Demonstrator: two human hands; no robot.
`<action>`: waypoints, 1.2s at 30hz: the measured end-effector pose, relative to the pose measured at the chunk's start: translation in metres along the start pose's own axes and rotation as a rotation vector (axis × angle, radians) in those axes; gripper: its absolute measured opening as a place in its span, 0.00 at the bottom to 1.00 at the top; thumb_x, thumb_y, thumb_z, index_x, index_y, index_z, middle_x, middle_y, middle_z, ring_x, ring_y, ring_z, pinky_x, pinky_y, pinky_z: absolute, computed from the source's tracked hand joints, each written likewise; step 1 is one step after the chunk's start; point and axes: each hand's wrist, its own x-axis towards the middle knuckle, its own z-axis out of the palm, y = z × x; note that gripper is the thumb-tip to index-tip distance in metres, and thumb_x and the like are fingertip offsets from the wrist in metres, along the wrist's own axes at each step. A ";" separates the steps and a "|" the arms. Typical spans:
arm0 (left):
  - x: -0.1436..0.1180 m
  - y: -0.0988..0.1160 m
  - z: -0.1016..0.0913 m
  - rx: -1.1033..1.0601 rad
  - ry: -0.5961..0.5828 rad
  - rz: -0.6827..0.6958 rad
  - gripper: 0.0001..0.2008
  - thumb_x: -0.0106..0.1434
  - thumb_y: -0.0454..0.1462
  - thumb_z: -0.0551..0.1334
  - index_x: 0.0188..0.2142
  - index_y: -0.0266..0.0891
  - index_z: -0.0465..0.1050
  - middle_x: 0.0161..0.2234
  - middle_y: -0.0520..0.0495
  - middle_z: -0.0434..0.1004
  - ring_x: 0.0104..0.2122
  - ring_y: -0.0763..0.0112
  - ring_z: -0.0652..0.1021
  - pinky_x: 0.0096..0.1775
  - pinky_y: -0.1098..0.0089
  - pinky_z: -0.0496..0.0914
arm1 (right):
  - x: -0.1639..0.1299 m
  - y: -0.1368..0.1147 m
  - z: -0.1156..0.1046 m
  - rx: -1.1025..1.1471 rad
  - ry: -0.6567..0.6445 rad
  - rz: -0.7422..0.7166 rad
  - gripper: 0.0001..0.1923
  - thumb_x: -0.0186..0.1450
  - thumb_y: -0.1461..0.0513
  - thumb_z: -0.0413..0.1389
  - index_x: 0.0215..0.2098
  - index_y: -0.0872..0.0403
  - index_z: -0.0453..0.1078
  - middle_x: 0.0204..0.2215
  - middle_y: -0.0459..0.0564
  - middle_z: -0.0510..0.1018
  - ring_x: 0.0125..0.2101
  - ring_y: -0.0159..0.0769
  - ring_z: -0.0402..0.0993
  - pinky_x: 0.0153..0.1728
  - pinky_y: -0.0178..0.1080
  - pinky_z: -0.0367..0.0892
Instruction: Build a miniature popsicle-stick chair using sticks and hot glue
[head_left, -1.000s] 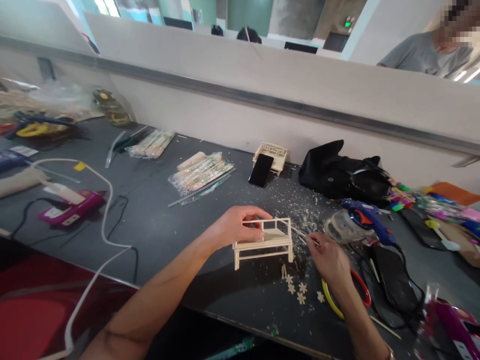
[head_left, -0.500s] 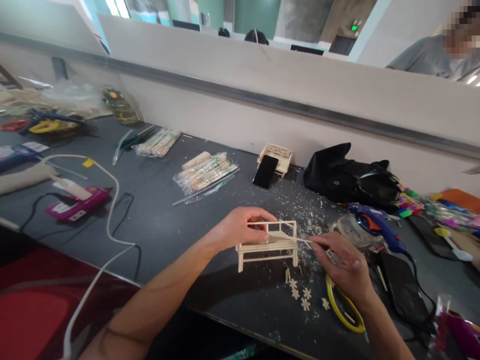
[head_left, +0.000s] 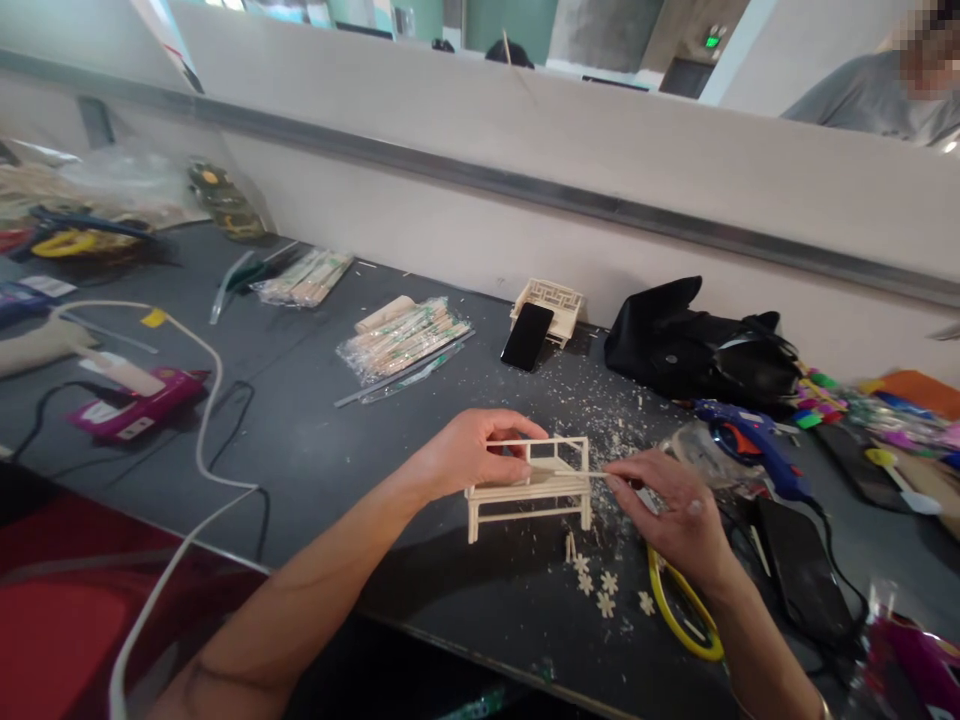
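Right, our left hand (head_left: 469,455) pinches the top rail of the little wooden bench (head_left: 529,487) standing on the desk (head_left: 315,440); right hand (head_left: 671,505) grips a thin stick (head_left: 574,473) laid against its frame. Squeeze harder and we risk snapping a rail, or skewing the stick

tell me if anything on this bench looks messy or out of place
Pale wood shavings are strewn over the dark table behind the small wooden model, which the left hand holds. Nothing looks broken or tipped over.
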 end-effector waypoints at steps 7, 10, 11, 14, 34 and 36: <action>0.000 -0.006 0.000 0.017 -0.007 0.032 0.20 0.51 0.38 0.67 0.45 0.41 0.77 0.32 0.50 0.78 0.29 0.71 0.75 0.32 0.71 0.67 | 0.002 -0.003 0.005 0.030 -0.003 -0.042 0.07 0.66 0.65 0.56 0.34 0.50 0.76 0.27 0.47 0.81 0.28 0.34 0.77 0.32 0.38 0.71; 0.000 -0.007 0.000 0.026 -0.008 0.027 0.20 0.51 0.38 0.67 0.46 0.42 0.77 0.33 0.50 0.79 0.30 0.70 0.75 0.33 0.70 0.67 | 0.002 -0.004 0.005 0.017 0.017 -0.058 0.07 0.65 0.65 0.56 0.35 0.50 0.77 0.26 0.47 0.81 0.28 0.34 0.77 0.31 0.38 0.70; 0.000 -0.006 0.000 0.029 -0.008 0.027 0.20 0.51 0.38 0.67 0.46 0.42 0.77 0.33 0.50 0.79 0.30 0.70 0.75 0.33 0.70 0.67 | 0.002 -0.004 0.006 0.009 0.020 -0.060 0.07 0.65 0.65 0.56 0.35 0.50 0.78 0.26 0.47 0.81 0.27 0.34 0.76 0.30 0.38 0.70; -0.001 -0.005 0.000 0.016 -0.005 0.034 0.20 0.51 0.38 0.67 0.46 0.42 0.78 0.33 0.50 0.78 0.30 0.71 0.75 0.34 0.70 0.68 | 0.002 -0.004 0.006 -0.012 0.018 -0.057 0.08 0.65 0.64 0.56 0.36 0.50 0.78 0.26 0.47 0.81 0.27 0.34 0.76 0.30 0.38 0.70; -0.001 -0.009 -0.001 0.001 -0.015 0.025 0.20 0.52 0.37 0.67 0.46 0.43 0.78 0.33 0.52 0.78 0.31 0.71 0.76 0.36 0.69 0.68 | -0.003 -0.001 0.005 -0.084 -0.002 -0.131 0.08 0.67 0.65 0.55 0.38 0.51 0.77 0.26 0.47 0.79 0.27 0.34 0.73 0.30 0.38 0.65; -0.001 -0.010 -0.001 0.000 -0.015 0.026 0.19 0.52 0.36 0.67 0.46 0.43 0.78 0.33 0.52 0.78 0.31 0.71 0.76 0.36 0.69 0.68 | -0.003 0.000 0.005 -0.118 -0.013 -0.135 0.08 0.68 0.64 0.55 0.38 0.51 0.77 0.26 0.47 0.78 0.26 0.34 0.73 0.29 0.38 0.63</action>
